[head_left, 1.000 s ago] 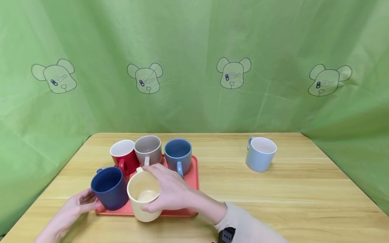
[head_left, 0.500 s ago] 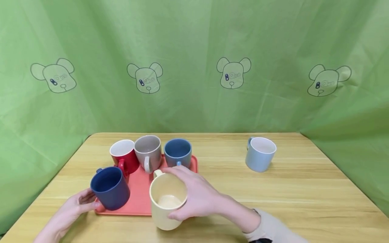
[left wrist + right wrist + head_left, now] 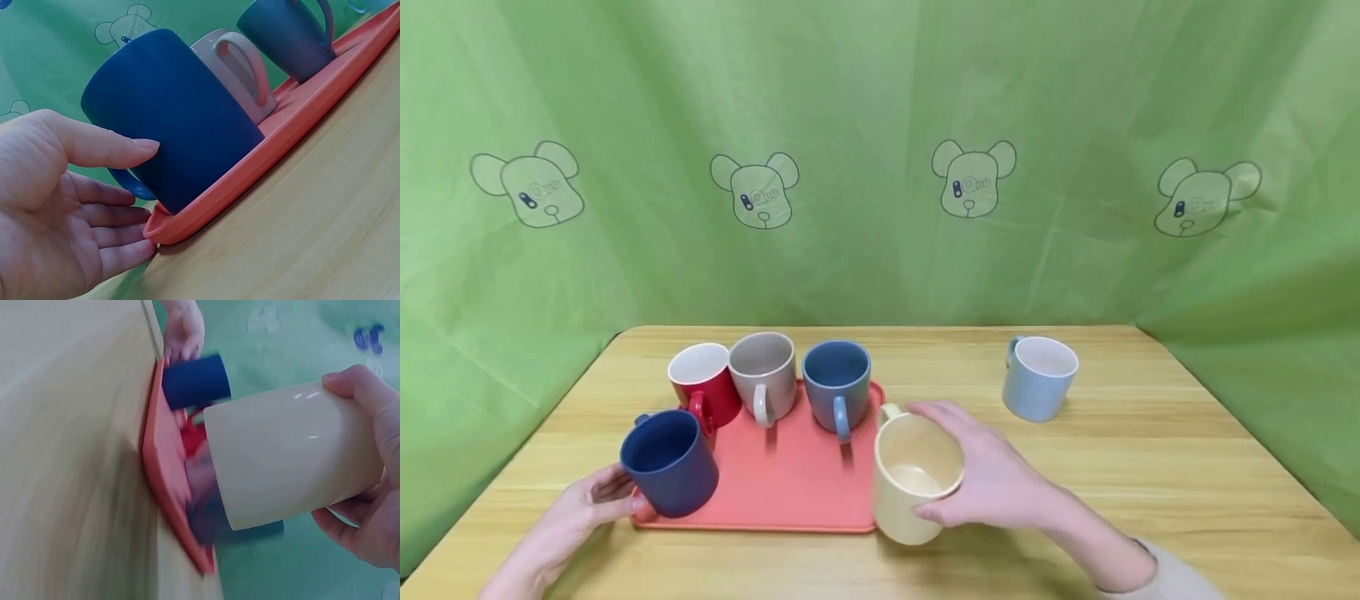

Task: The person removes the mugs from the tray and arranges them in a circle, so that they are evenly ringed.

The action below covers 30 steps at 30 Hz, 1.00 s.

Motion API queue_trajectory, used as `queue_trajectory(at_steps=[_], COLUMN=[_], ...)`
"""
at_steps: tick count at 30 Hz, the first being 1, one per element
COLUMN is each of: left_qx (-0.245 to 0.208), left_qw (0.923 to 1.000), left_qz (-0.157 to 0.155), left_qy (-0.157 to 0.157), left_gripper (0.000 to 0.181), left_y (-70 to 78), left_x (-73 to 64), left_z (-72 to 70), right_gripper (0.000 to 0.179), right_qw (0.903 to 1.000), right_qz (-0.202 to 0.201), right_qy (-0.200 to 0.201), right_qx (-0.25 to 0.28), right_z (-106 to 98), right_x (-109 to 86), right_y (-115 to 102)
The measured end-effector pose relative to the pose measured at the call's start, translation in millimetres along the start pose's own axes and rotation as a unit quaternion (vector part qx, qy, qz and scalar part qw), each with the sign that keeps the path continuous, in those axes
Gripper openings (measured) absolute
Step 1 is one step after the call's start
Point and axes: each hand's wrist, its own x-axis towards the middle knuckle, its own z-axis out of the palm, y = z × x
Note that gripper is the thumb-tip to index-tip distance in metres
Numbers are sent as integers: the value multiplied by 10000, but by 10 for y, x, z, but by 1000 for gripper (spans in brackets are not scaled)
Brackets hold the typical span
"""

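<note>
In the head view my right hand (image 3: 996, 475) grips a cream mug (image 3: 901, 504) near its rim, thumb on the near side and fingers on the far side. The mug is held over the right front corner of a coral-red tray (image 3: 775, 496). In the right wrist view the cream mug (image 3: 287, 456) is raised above table level. At the tray's left end stands a navy mug (image 3: 679, 479), its handle pointing back-left. My left hand (image 3: 580, 512) is beside it. In the left wrist view the thumb (image 3: 125, 150) lies against the mug's side, and the straight fingers reach the tray's corner.
Along the tray's back edge stand a red mug (image 3: 721, 400) with a white inside, a grey mug (image 3: 778, 387) and a blue mug (image 3: 842, 398). A light blue mug (image 3: 1036, 392) stands alone on the wooden table (image 3: 1150, 467), back right. A green curtain (image 3: 880, 275) hangs behind.
My right hand has carried the cream mug rightward, from beside the navy mug to the tray's right end, uncovering the tray's middle. The left hand and navy mug have stayed in place.
</note>
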Motion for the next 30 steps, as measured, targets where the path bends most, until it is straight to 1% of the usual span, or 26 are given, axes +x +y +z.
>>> queue_trajectory(at_steps=[3,7,11,14,18,22,30], left_qx=[-13,-16,-31,-36,-20,-36,-38], left_qw=[10000,10000,10000,10000,10000,10000,10000], left_qz=[-9,-26,-33,-38,-45,-23,-9], left_qy=[-15,-24,-24,-37,-60,-90,-79], left_gripper=[73,74,74,74,75,76,74], left_y=[-7,-11,-12,-9,-1,-6,-27], left_x=[3,6,2,2,9,17,21], left_z=[-7,-10,-3,4,3,-2,-10], right_gripper=[92,90,89,89,90,91,89], right_qw=[9993,9981,9965,9946,9927,9914,9910], right_qz=[42,58,179,367,659,878,1028], right_qy=[276,523,638,674,677,685,657], right_qx=[-252,-316,-517,-695,-753,-689,-550], right_z=[-80,-170,-232,-264,-292,-310,-364], right_x=[-22,5,36,48,57,57,65], right_y=[212,504,739,871,1017,1120,1224])
